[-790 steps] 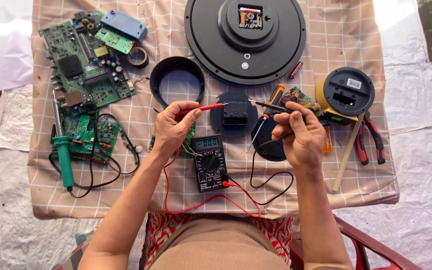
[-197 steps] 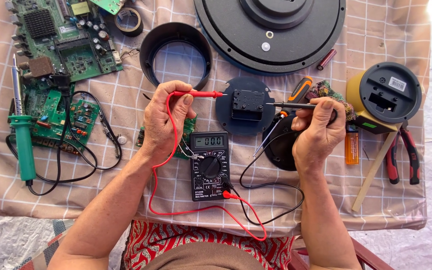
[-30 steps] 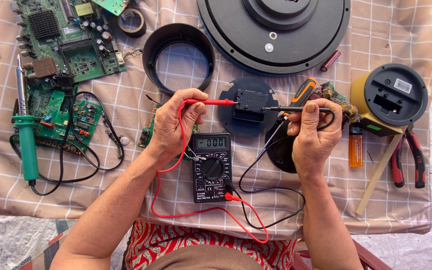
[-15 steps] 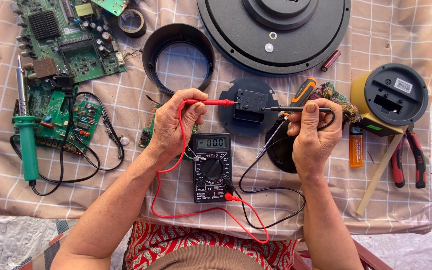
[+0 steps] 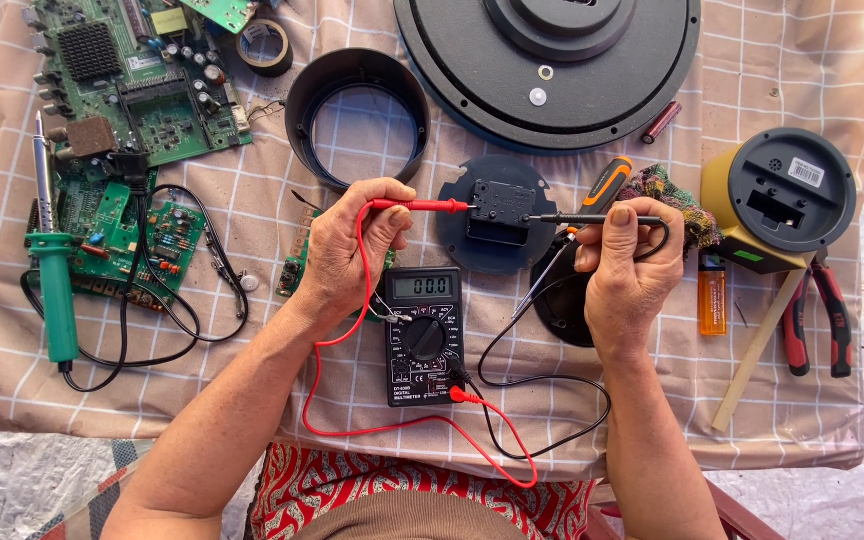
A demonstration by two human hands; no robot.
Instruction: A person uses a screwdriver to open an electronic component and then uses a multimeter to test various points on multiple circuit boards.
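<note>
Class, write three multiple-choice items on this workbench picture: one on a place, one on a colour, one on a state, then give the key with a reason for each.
1. Where does the multimeter lie?
A. On the checked cloth between the two hands
B. On the big round black disc
C. Beside the pliers

2. What colour is the probe in the left hand?
A. Black
B. Red
C. Green

3. What state is the soldering iron in?
A. Held in the right hand
B. Standing upright
C. Lying unheld on the cloth

Key: A, the meter sits on the cloth below both hands; B, the red probe is in that hand, while the right hand holds the black probe; C, no hand touches the iron.
</note>
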